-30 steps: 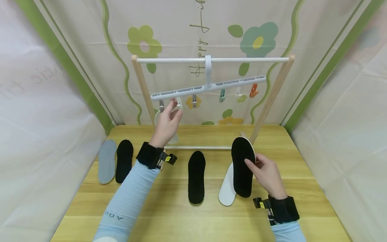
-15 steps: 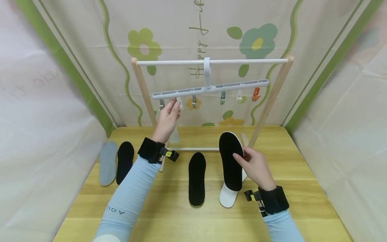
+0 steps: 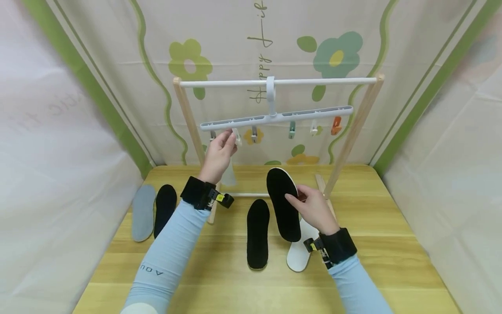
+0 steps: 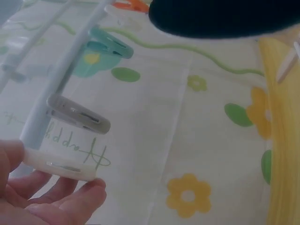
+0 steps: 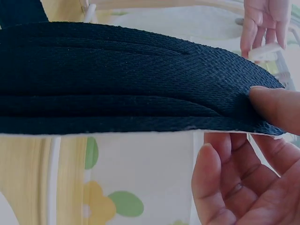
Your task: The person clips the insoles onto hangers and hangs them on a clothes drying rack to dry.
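Note:
My left hand (image 3: 219,155) pinches a white clip (image 4: 61,166) that hangs from the pale blue hanger (image 3: 243,121). The hanger is hooked on the rack's white top bar and tilts, its left end lower. In my right hand (image 3: 315,208) is a black insole (image 3: 283,203) with a white edge, gripped at its side between thumb and fingers. The insole is raised above the table, apart from the clip. Beneath it and my right wrist, a white insole (image 3: 299,256) lies partly covered. Another black insole (image 3: 257,235) lies flat at the table's middle.
More clips hang along the hanger: grey (image 3: 254,134), teal (image 3: 292,130), white (image 3: 313,127) and orange (image 3: 336,125). A grey insole (image 3: 143,213) and a black insole (image 3: 165,209) lie at the table's left. Wooden posts (image 3: 354,131) hold the rack; printed curtains surround the table.
My right hand has carried the black insole leftward and slightly up, away from the right side of the white insole. The left hand stays at the white clip, nearly in place.

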Demonstrator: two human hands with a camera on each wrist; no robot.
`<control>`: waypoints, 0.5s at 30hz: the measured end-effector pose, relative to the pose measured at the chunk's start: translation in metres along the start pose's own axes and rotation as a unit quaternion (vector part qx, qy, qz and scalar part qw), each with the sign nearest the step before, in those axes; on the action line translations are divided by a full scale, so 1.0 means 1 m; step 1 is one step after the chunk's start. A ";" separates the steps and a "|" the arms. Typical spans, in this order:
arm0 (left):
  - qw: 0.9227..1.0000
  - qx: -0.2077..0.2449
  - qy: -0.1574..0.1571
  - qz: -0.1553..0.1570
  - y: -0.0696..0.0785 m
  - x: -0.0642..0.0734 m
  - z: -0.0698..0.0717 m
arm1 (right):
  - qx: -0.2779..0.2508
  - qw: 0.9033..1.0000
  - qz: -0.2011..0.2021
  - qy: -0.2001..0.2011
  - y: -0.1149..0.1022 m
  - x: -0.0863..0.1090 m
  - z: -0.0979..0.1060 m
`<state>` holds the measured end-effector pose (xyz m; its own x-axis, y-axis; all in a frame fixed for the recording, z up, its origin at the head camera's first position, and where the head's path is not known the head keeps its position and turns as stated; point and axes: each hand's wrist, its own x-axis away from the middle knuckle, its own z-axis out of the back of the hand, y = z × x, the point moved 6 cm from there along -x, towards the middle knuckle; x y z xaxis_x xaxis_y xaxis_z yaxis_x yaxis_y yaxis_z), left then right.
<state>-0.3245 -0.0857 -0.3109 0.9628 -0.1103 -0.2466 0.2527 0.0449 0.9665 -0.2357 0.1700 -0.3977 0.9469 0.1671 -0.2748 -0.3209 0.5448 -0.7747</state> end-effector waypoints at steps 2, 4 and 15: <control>1.000 0.002 -0.005 0.002 0.000 0.001 0.000 | -0.002 1.000 0.009 -0.003 -0.004 -0.004 -0.004; 1.000 0.002 -0.008 0.005 -0.001 0.001 0.000 | -0.004 1.000 0.018 -0.007 -0.010 -0.007 -0.008; 1.000 0.017 0.009 0.010 -0.003 0.003 -0.003 | 0.002 0.999 0.043 -0.017 -0.030 -0.029 -0.028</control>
<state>-0.3220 -0.0837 -0.3149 0.9690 -0.0921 -0.2290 0.2312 0.0135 0.9728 -0.2545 0.1259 -0.3824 0.9163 0.2401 -0.3205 -0.4004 0.5301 -0.7474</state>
